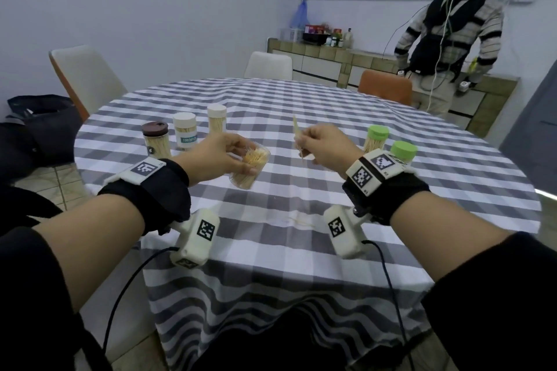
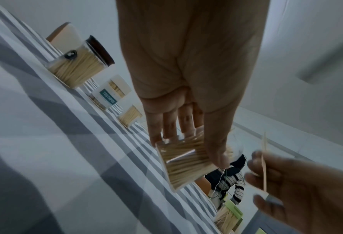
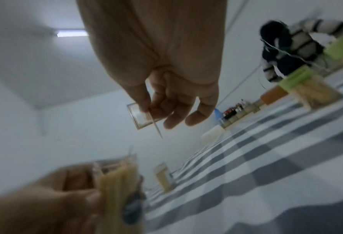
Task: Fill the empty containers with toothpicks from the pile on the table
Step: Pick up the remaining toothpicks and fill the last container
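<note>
My left hand (image 1: 238,156) grips a clear lidless container (image 1: 251,167) packed with toothpicks, tilted above the checked tablecloth; the left wrist view shows the fingers and thumb of the left hand (image 2: 186,139) round the container (image 2: 184,164). To its right, my right hand (image 1: 307,141) pinches a few toothpicks (image 1: 296,129), held upright. In the right wrist view the right hand (image 3: 158,114) holds one toothpick (image 3: 156,126) together with a clear square lid (image 3: 140,117). A few loose toothpicks (image 1: 301,221) lie on the cloth near me.
Filled containers stand behind my hands: a brown-lidded one (image 1: 155,141), two white-lidded ones (image 1: 184,132) (image 1: 216,120) and two green-lidded ones (image 1: 376,140) (image 1: 402,152). Chairs ring the round table (image 1: 422,159). A person (image 1: 446,39) stands at the back right counter.
</note>
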